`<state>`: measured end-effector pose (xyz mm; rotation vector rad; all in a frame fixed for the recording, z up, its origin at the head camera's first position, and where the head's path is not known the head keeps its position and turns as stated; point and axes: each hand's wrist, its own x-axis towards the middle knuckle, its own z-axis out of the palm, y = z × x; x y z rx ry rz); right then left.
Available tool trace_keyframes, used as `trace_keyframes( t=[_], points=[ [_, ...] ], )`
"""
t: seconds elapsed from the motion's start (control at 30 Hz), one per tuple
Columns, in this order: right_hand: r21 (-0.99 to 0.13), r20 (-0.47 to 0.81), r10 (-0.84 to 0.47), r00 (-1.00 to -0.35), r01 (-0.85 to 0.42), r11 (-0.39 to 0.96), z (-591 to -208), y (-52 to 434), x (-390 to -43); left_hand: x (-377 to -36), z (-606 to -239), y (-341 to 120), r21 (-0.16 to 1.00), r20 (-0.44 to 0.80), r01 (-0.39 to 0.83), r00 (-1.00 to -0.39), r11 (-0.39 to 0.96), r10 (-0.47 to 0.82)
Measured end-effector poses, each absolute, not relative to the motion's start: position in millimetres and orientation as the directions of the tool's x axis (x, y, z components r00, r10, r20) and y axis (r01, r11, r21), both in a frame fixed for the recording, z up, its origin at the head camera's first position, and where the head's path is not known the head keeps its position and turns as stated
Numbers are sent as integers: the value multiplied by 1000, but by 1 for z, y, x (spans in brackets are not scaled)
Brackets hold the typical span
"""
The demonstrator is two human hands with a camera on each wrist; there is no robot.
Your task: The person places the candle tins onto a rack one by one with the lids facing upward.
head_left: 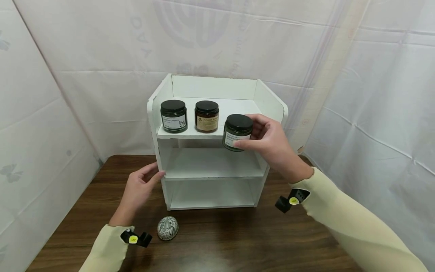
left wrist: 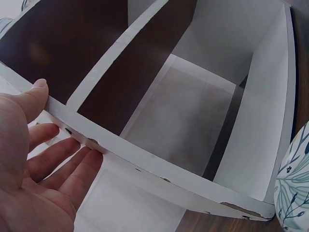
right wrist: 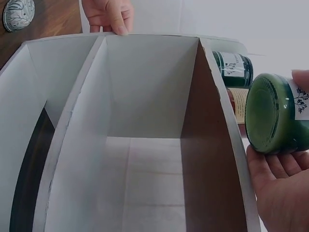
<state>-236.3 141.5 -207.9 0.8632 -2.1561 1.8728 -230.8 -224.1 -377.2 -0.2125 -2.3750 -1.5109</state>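
Both our hands are at the shelf unit. Our right hand (head_left: 272, 145) has its thumb and fingers curled round a dark green glass candle jar with a black lid and a pale label (head_left: 236, 132), gripping it by the side. The jar hangs tilted in the air, just in front of the right end of the top shelf and not resting on it; the right wrist view shows its green base (right wrist: 275, 113) clear of the shelf edge.

Our left hand (head_left: 137, 189) holds nothing: its fingers are straight and relaxed, the thumb against the left side panel of the small white-painted wooden three-tier shelf unit (head_left: 153, 124), the fingers lying along the panel's outer face (left wrist: 63, 159).

Two jars already stand upright on the top shelf, near each other but apart: a second dark green candle jar with a black lid (head_left: 173, 115) at the left and an amber glass candle jar with a black lid (head_left: 206, 116) in the middle. The space at the right end is free, and the two lower shelves hold nothing we can see.

We judge the work well along: two jars set, the third in hand and not yet down.

On the dark brown wooden table (head_left: 238, 238), in front of the unit and near our left wrist, lies a small rounded white ceramic piece with a leaf pattern (head_left: 167, 228), untouched.
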Motion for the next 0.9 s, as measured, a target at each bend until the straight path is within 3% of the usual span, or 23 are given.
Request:
trace_keyframes(
  t=[0.9],
  points=[
    [-870, 441, -263, -858, -480, 108, -190, 135, -261, -230, -377, -225, 853, 338, 288, -940, 436, -39]
  ],
)
